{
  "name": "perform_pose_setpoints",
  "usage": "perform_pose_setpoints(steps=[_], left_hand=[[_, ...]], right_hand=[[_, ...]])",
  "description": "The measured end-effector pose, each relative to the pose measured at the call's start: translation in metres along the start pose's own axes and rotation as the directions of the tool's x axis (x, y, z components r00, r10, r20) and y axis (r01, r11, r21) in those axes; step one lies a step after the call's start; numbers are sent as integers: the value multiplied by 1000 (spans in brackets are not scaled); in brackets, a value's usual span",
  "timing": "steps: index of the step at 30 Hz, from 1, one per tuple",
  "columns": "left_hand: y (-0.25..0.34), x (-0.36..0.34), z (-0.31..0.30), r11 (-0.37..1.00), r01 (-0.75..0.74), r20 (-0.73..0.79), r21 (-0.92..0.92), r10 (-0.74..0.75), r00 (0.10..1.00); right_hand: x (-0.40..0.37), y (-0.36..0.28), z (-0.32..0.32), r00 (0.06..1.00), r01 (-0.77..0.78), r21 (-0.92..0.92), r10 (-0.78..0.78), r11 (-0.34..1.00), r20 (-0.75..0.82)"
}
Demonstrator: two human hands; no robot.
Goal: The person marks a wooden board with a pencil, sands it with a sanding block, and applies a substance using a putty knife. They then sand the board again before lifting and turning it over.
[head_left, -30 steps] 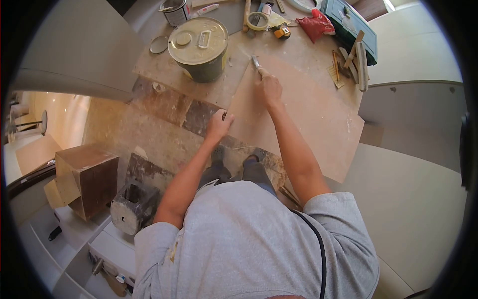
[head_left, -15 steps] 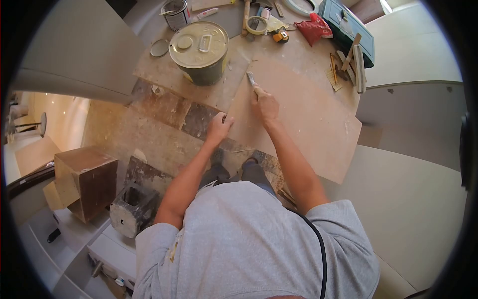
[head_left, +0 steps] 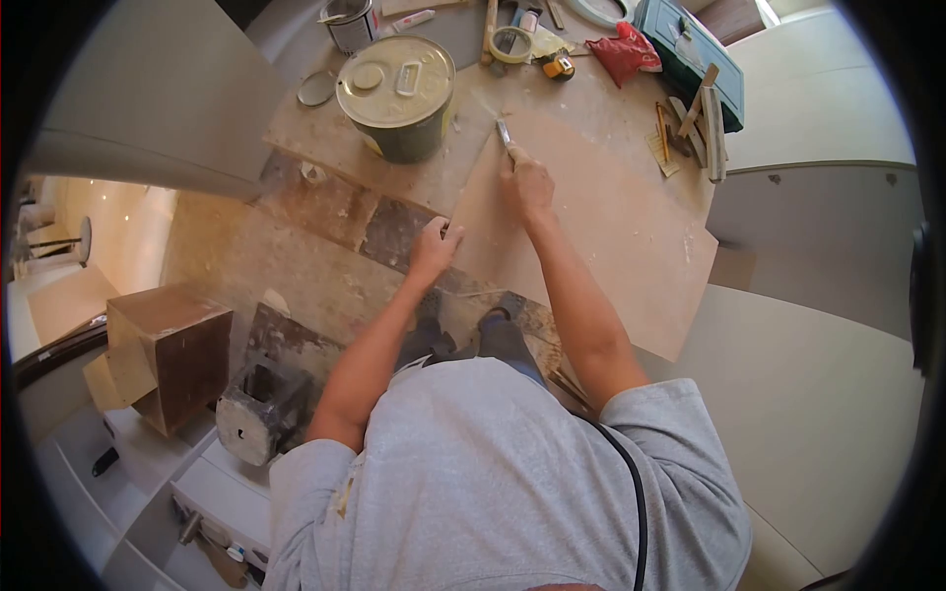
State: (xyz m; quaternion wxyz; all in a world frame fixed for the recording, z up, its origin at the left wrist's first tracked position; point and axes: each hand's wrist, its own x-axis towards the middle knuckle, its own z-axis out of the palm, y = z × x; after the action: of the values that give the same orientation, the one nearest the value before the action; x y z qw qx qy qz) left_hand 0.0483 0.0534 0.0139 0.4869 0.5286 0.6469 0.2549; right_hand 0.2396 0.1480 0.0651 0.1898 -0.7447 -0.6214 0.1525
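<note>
My right hand [head_left: 529, 187] is wrapped round the handle of a small scraper-like tool [head_left: 504, 132], whose metal end lies at the top left corner of a pale wooden board [head_left: 611, 227]. The board rests at an angle on the worktable [head_left: 305, 133]. At the board's left edge is my left hand [head_left: 435, 248], fingers curled; what they grip, if anything, is too small to make out. A lidded bucket [head_left: 396, 97] stands left of the board.
An open can [head_left: 350, 25], a tape roll [head_left: 510, 44], a tape measure [head_left: 558, 66], a red bag [head_left: 625, 54] and a teal case [head_left: 690, 57] lie at the back. Wooden strips [head_left: 711, 133] are at the right. A wooden box [head_left: 169, 355] stands lower left.
My right hand and the tool have moved slightly forward, towards the board's far corner. My left hand has barely shifted.
</note>
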Motion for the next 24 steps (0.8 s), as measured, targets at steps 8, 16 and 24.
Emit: perform_pose_setpoints(steps=[8, 16, 24], left_hand=[[1, -1, 0, 1000, 19, 20, -20, -18, 1000], [3, -1, 1, 1000, 8, -22, 25, -7, 1000], [-1, -2, 3, 999, 4, -16, -53, -5, 1000]], right_hand=[[-2, 7, 6, 1000, -4, 2, 4, 1000, -20], [-22, 8, 7, 999, 8, 24, -9, 1000, 41], [-20, 6, 15, 1000, 24, 11, -24, 1000, 17]])
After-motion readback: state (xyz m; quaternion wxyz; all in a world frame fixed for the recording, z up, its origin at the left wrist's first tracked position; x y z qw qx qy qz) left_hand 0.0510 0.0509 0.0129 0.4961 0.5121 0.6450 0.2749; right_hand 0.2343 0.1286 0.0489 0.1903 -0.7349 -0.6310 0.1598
